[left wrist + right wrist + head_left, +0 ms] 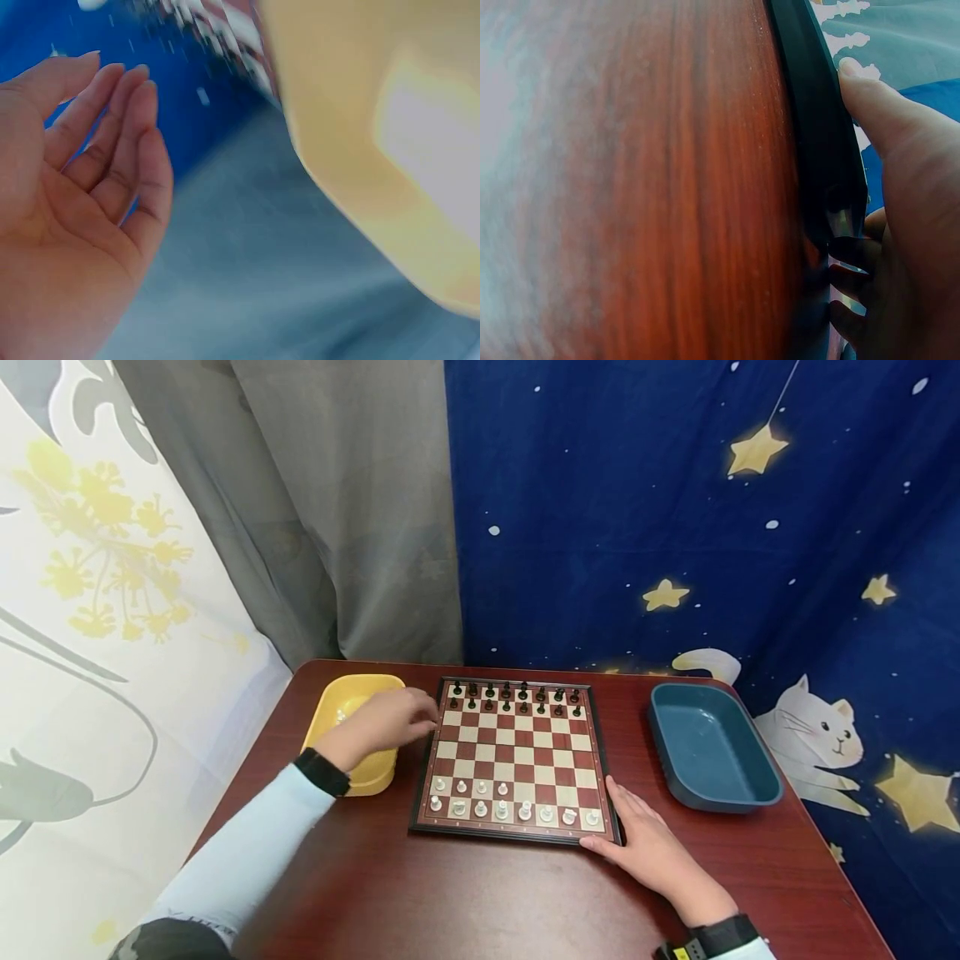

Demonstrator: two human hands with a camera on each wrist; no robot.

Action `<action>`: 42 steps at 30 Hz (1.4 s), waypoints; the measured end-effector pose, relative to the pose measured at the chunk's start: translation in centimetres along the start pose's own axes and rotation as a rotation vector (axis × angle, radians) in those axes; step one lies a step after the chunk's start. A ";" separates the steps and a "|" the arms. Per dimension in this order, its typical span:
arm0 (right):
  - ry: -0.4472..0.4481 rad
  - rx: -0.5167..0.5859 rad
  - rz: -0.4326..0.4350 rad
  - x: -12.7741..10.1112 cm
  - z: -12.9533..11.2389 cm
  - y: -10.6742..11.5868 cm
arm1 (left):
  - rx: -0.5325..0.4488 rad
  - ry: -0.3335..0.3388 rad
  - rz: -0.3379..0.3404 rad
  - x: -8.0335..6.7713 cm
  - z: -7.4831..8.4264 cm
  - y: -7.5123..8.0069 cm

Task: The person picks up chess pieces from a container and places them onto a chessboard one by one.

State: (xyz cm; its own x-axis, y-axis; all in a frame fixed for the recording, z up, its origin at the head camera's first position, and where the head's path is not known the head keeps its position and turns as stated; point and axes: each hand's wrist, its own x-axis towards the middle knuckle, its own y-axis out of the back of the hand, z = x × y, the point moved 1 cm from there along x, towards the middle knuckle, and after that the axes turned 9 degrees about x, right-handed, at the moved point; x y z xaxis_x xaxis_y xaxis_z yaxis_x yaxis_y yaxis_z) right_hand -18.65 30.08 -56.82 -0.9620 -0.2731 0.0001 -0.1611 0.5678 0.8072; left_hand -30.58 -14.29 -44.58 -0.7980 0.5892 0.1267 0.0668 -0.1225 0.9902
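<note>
A brown-and-cream chessboard (pixel 517 756) lies mid-table, with black pieces (pixel 517 697) on its far rows and white pieces (pixel 510 806) on its near rows. My left hand (pixel 420 714) hovers over the right rim of a yellow bowl (pixel 352 702), its fingertips close to the board's far left edge. The left wrist view shows that hand (pixel 112 82) with relaxed fingers and a bare palm beside the blurred bowl (pixel 360 112). My right hand (pixel 611 818) rests flat on the table against the board's near right corner. The thumb (pixel 870 97) lies along the black frame (pixel 817 135).
A dark blue tray (pixel 708 747) stands right of the board. The red-brown table (pixel 465 893) is backed closely by grey, floral and starry blue curtains. The table's edges lie just beyond the bowl and the tray.
</note>
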 end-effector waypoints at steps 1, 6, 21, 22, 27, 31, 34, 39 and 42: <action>0.000 0.000 -0.001 0.0 0.0 0.0 | -0.009 0.031 0.004 -0.5 -1.1 0.4; -0.006 0.010 -0.006 -0.1 -0.1 0.1 | -0.040 0.186 -0.001 -2.9 -6.2 1.3; -0.020 0.012 -0.016 -0.5 0.1 0.0 | 0.002 0.362 -0.236 -4.0 -12.7 -1.6; -0.018 0.011 -0.014 -0.5 0.1 0.0 | 0.013 0.361 -0.247 -4.0 -12.7 -1.7; -0.010 0.011 -0.006 -0.5 0.0 0.0 | 0.079 0.332 -0.260 -3.8 -12.7 -2.2; -0.012 0.013 -0.007 -0.4 0.0 0.0 | 0.104 0.311 -0.243 -3.8 -12.5 -2.5; -0.014 0.015 -0.010 -0.3 0.1 -0.1 | 0.120 0.307 -0.242 -3.8 -12.7 -2.9; -0.007 0.018 -0.009 -0.1 0.2 -0.1 | 0.136 0.303 -0.243 -3.8 -12.8 -3.3; -0.002 0.021 -0.005 0.0 0.2 -0.1 | 0.135 0.298 -0.236 -3.9 -12.8 -3.2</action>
State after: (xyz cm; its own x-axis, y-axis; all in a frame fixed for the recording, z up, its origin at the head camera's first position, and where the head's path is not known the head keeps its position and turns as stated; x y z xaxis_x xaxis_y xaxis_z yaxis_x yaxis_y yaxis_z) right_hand -18.73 30.17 -56.97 -0.9615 -0.2748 -0.0054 -0.1709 0.5824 0.7947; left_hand -35.31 -26.42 -49.05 -0.9380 0.3291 -0.1084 -0.0771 0.1067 0.9913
